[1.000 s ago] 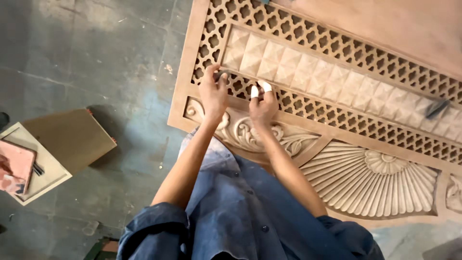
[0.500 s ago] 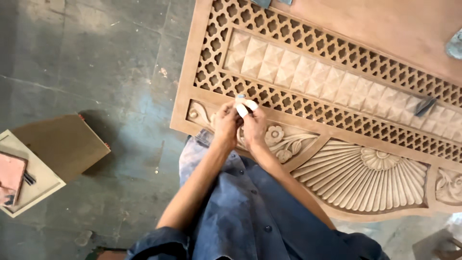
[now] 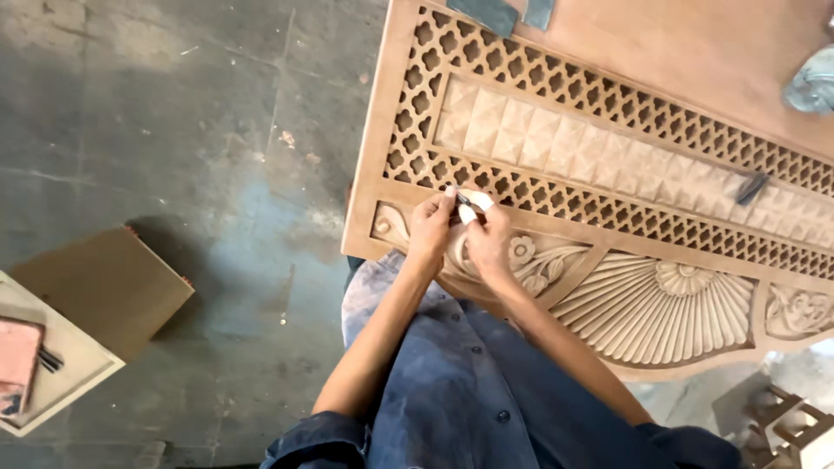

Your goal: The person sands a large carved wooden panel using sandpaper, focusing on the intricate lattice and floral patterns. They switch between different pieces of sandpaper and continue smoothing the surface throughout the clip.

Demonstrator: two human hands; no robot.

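Left hand (image 3: 430, 227) and right hand (image 3: 486, 236) pinch a small white folded sanding piece (image 3: 469, 207) together over the carved wooden panel's (image 3: 608, 156) lattice edge, most carving apparently untouched.

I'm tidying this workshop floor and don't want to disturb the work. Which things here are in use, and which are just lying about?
In use:
carved wooden panel
small white piece, held by left hand and right hand

Lying about:
brown board
pale board carrying a pink pad
dark tool on the lattice
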